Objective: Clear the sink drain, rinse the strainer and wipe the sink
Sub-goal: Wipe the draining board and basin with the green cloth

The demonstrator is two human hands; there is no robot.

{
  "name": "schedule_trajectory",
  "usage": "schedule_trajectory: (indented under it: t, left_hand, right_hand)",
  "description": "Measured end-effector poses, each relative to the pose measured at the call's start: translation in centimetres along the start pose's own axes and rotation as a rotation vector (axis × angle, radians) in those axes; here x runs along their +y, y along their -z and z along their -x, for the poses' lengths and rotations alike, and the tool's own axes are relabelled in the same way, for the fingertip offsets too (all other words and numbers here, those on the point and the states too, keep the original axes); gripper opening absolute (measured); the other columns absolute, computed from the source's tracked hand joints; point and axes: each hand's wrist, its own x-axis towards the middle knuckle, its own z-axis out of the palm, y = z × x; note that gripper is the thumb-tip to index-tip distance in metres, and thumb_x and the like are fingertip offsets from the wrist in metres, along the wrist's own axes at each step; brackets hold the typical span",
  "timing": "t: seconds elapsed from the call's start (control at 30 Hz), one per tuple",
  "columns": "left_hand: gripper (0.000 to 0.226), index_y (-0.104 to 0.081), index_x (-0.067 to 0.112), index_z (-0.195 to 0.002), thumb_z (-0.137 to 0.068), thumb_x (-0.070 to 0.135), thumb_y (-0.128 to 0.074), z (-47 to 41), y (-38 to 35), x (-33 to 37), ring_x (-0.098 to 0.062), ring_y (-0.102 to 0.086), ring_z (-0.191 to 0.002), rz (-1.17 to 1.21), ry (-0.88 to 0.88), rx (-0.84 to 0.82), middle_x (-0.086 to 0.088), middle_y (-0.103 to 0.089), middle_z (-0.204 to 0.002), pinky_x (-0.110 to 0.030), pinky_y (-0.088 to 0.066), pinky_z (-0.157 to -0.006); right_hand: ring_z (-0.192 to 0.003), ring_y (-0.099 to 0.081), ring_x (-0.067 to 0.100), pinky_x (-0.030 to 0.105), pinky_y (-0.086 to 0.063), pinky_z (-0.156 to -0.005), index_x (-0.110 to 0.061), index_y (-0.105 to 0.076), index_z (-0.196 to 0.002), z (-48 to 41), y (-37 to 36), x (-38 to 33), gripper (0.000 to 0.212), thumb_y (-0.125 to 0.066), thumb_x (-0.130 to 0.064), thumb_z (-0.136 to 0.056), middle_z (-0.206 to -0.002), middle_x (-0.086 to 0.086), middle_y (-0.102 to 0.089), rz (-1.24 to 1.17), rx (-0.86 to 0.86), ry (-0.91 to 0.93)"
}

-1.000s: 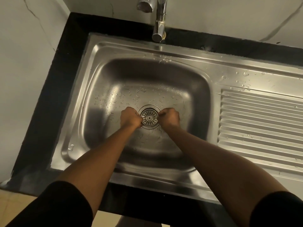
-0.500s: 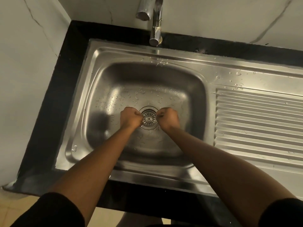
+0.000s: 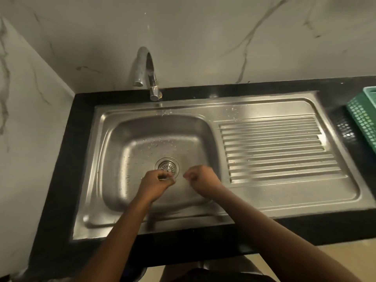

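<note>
The round metal strainer sits in the drain at the bottom of the wet steel sink. My left hand is at the strainer's near rim, fingers pinched on a thin shiny edge there and covering part of it. My right hand hovers to the right of the drain, apart from the strainer, fingers curled with nothing visible in them. Water drops dot the basin floor.
A chrome faucet stands behind the basin, with no water running. A ribbed drainboard lies to the right. A green plastic basket stands at the far right on the black counter. Marble walls close off the back and left.
My right hand let go of the strainer's rim and moved right. My left hand slid to the near edge of the drain. The view tilted up, bringing in the faucet and the basket.
</note>
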Motion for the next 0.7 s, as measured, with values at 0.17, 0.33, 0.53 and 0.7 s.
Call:
schedule_trajectory:
  t: [0.17, 0.33, 0.53, 0.7]
  left_hand:
    - [0.037, -0.075, 0.013, -0.126, -0.091, 0.024, -0.08, 1.5, -2.1, 1.9, -0.023, -0.068, -0.124, -0.079, -0.068, 0.003, -0.005, -0.074, -0.13, -0.044, -0.051, -0.112]
    - [0.011, -0.08, 0.022, -0.107, -0.097, 0.023, -0.074, 3.7, -5.5, 5.6, -0.019, -0.074, -0.107, 0.09, -0.178, 0.005, 0.002, -0.079, -0.107, -0.048, -0.058, -0.103]
    - [0.009, -0.081, 0.028, -0.1, -0.097, 0.023, -0.074, 6.0, -12.8, 11.6, -0.013, -0.077, -0.097, 0.13, -0.317, -0.099, 0.006, -0.083, -0.097, -0.037, -0.061, -0.09]
    - [0.011, -0.081, 0.032, -0.105, -0.096, 0.033, -0.074, 8.5, -20.7, 16.6, -0.013, -0.077, -0.1, 0.122, -0.398, -0.141, 0.01, -0.082, -0.103, -0.036, -0.061, -0.089]
  right_hand:
    - [-0.135, -0.058, 0.02, 0.022, -0.039, -0.115, -0.019, -0.072, -0.132, 2.6, 1.9, 1.1, 0.05, -0.055, 0.0, -0.09, -0.143, 0.001, -0.066, 0.088, 0.063, -0.014]
    - [-0.103, -0.074, 0.018, 0.037, -0.058, -0.099, -0.01, -0.079, -0.116, 5.7, 6.0, 2.5, 0.028, -0.065, -0.002, -0.092, -0.111, 0.005, -0.079, -0.304, 0.293, 0.008]
    - [-0.085, -0.075, 0.03, 0.044, -0.062, -0.083, -0.008, -0.079, -0.107, 10.8, 12.9, 6.1, 0.017, -0.069, -0.003, -0.094, -0.097, 0.016, -0.079, -0.586, 0.452, 0.027]
    - [-0.093, -0.075, 0.029, 0.033, -0.065, -0.082, -0.006, -0.077, -0.11, 15.1, 19.8, 10.3, 0.016, -0.068, -0.004, -0.097, -0.097, 0.017, -0.078, -0.671, 0.502, 0.081]
